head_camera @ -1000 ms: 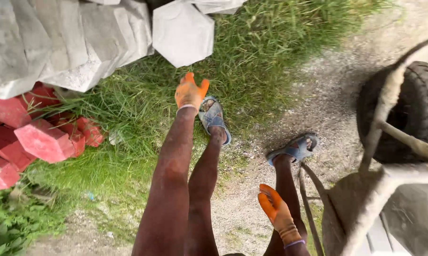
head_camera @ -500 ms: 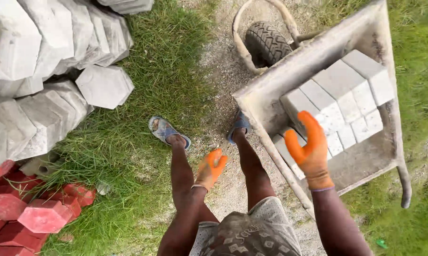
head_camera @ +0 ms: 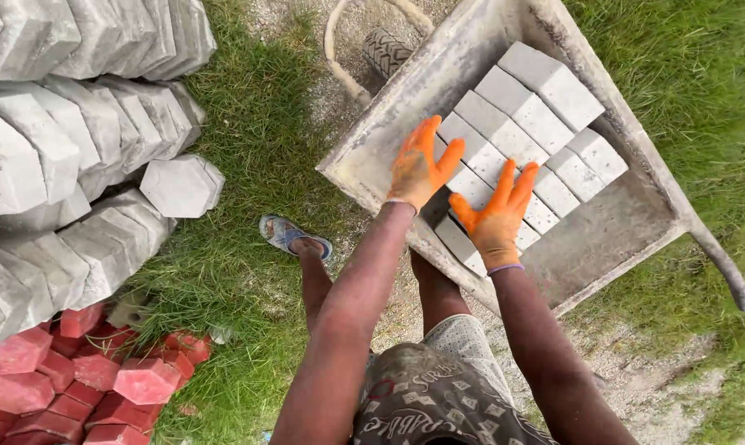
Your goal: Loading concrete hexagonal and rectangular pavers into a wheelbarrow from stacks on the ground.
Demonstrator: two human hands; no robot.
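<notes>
Over wheelbarrow point(head_camera: 389, 152) at 1 o'clock: left hand point(head_camera: 420, 167), right hand point(head_camera: 498, 216), grips released above grey pavers point(head_camera: 521, 111). Pinch risk between blocks; gloves may slip.

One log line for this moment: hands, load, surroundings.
left hand open over wheelbarrow | right hand open over grey blocks | grey pavers, red pavers on grass

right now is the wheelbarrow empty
No, the wheelbarrow holds rows of grey blocks, with both gloved hands spread over them.
</notes>
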